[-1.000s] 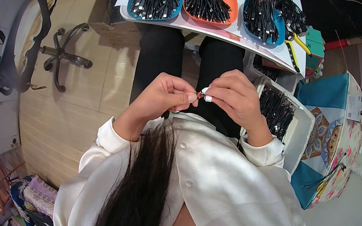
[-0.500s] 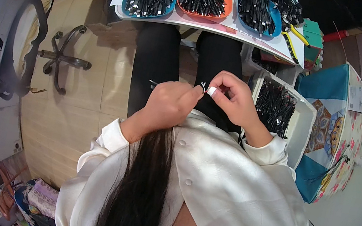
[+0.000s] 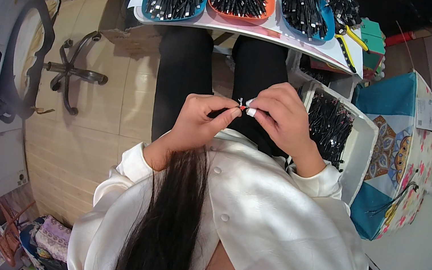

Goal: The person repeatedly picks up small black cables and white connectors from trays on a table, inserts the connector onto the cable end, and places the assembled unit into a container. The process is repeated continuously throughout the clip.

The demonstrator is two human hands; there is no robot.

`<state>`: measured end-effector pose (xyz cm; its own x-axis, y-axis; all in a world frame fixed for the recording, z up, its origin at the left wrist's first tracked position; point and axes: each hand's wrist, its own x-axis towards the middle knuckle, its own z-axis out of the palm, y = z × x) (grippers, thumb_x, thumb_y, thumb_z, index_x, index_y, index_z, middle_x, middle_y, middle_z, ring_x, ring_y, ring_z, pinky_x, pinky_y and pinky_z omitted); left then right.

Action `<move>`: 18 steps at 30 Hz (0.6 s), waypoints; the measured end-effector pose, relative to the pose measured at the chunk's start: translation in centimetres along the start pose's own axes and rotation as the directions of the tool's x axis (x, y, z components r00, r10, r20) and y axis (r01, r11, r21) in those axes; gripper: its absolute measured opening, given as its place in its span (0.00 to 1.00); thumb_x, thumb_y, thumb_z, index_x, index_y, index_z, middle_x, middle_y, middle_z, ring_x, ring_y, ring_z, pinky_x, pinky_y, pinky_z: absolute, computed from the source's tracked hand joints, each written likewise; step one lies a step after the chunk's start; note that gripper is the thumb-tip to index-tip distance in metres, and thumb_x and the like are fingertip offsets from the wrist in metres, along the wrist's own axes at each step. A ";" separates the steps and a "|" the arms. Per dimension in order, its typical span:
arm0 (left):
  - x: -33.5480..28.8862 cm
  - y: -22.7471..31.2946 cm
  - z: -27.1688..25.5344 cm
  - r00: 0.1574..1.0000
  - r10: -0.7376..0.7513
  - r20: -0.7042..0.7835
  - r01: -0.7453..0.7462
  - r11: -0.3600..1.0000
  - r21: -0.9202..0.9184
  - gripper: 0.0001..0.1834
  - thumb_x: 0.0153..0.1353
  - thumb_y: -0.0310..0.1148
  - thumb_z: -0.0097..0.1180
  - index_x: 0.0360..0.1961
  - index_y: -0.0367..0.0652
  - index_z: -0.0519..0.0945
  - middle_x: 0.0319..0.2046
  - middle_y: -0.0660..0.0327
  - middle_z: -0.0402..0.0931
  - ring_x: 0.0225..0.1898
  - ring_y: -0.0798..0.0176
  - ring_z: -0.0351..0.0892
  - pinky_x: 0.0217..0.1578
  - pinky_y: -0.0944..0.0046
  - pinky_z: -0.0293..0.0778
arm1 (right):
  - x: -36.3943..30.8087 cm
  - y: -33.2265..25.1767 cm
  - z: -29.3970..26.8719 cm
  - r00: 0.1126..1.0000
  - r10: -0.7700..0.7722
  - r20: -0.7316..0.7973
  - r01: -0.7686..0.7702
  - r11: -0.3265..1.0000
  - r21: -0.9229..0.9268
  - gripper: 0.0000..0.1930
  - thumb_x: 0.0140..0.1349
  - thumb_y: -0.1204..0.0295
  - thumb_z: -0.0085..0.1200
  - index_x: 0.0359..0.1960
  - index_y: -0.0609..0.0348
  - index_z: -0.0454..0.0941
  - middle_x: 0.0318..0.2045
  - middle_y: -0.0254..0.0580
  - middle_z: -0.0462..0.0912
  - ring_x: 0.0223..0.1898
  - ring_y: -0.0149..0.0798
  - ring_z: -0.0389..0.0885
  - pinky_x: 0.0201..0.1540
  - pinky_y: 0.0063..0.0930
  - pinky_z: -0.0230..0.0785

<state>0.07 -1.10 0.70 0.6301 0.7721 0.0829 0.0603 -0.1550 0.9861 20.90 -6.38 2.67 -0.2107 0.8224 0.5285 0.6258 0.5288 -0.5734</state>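
Over my lap, both hands meet at the stripped end of a thin cable (image 3: pixel 242 106), where fine red and pale wires show. My left hand (image 3: pixel 198 119) pinches it between thumb and forefinger. From the other side my right hand (image 3: pixel 285 118) closes on the same wires, white coverings on its thumb and forefinger tips. The rest of this cable is hidden. Short black cables with pale plug ends fill a left blue tray (image 3: pixel 195 18), an orange tray (image 3: pixel 271 6) and a right blue tray (image 3: pixel 329 32) on the table in front of me.
A pair of yellow-and-black pliers (image 3: pixel 348 54) lies at the white table's (image 3: pixel 223 25) right edge, beside more black cables (image 3: pixel 337 3). A white bin (image 3: pixel 362 140) of cables stands right of my legs. At left are a cardboard box (image 3: pixel 110 18) and a wheeled chair base (image 3: pixel 71 70).
My left fingers have straightened into a clearer pinch, the thumb now showing. My right hand has risen slightly, and both fingertips press closer on the wires.
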 end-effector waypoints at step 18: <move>0.0 0.4 -0.2 0.956 -0.220 0.195 0.283 0.868 -0.408 0.09 0.65 0.27 0.55 0.35 0.30 0.82 0.20 0.69 0.72 0.22 0.79 0.65 0.23 0.75 0.61 | 0.7 1.0 -0.9 0.993 0.013 0.117 -0.045 0.959 0.279 0.09 0.51 0.78 0.61 0.36 0.57 0.79 0.37 0.39 0.77 0.41 0.44 0.74 0.45 0.33 0.67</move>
<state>-0.06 -1.09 1.09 0.7399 0.6518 -0.1661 -0.0852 0.3358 0.9381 22.09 -5.43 3.04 -0.2886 0.8480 0.4445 0.4003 0.5286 -0.7486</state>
